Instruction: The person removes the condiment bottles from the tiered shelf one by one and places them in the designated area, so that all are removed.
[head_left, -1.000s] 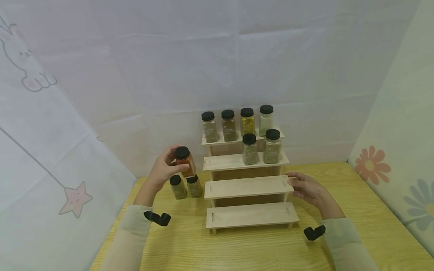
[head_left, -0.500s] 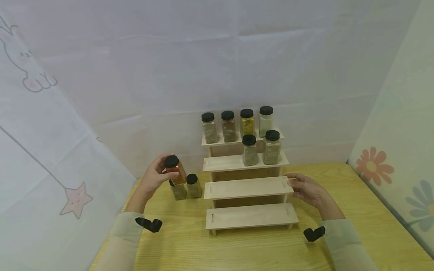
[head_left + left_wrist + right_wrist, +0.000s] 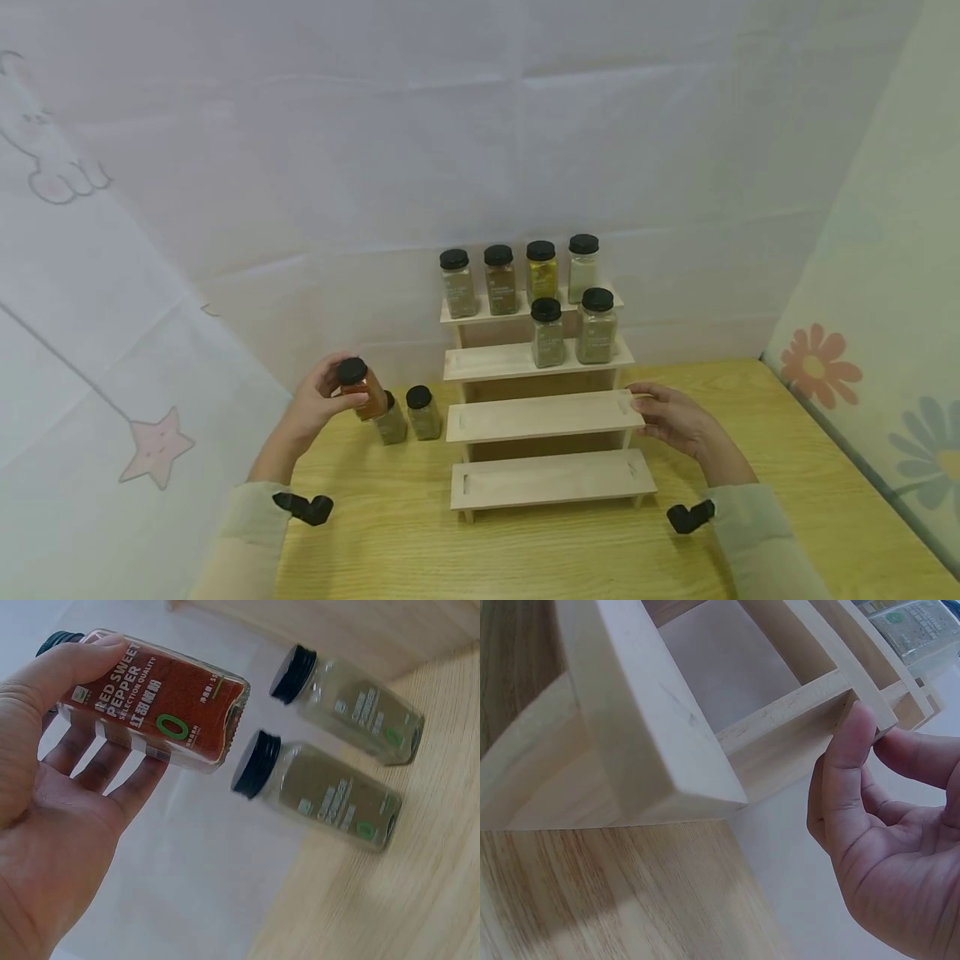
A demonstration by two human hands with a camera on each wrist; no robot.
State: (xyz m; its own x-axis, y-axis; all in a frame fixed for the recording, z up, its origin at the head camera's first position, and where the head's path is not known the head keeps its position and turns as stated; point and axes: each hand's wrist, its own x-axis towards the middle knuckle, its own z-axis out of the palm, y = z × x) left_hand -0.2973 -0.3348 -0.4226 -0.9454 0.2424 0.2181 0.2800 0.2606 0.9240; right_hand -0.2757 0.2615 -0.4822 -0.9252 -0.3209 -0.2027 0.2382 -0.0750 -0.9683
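Observation:
My left hand (image 3: 313, 406) grips a spice jar of red sweet pepper (image 3: 161, 701) between thumb and fingers. This jar has a black lid and tilts in the air above the table, left of the rack. Two jars of greenish-brown spice stand just beyond it: one jar (image 3: 391, 425) partly hidden behind the red one, the other jar (image 3: 425, 419) close to the rack. At the right end of the stepped wooden rack (image 3: 543, 417), my right hand (image 3: 671, 419) pinches the corner of the second shelf from the bottom, thumb and finger on its edge (image 3: 866, 724).
Several black-lidded jars (image 3: 502, 287) line the top shelf. Two more jars (image 3: 596, 333) stand at the right of the shelf below. The rack rests on a wood-grain table (image 3: 540, 558), with a white cloth backdrop (image 3: 375, 167) behind and at the sides.
My left hand has carried the red sweet pepper jar left and down, from above the two standing jars to beside and in front of the left one. My right hand stays at the shelf corner.

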